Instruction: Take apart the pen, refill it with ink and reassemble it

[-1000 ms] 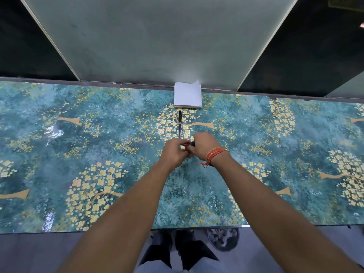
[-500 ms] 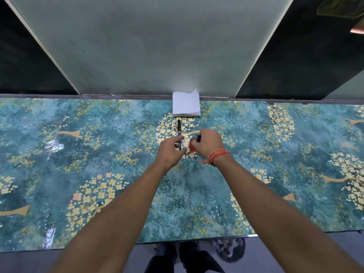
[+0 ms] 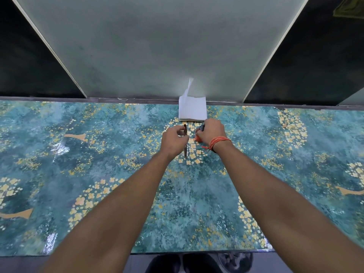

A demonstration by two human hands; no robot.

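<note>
The hands have moved up the table (image 3: 82, 174) to just below the tissue (image 3: 192, 111). Left hand (image 3: 173, 141) pinches the pen (image 3: 185, 148), lifted; right hand (image 3: 211, 133) grasps a small dark thing, likely the ink. Disassembly seems not begun.

A pen (image 3: 185, 140) lay on the table (image 3: 98, 174), pointing away from the person. A folded tissue (image 3: 192, 111) sat just behind it at the far edge. The left hand (image 3: 173, 141) was at the pen; the right hand (image 3: 211, 133) was just right of it.
</note>
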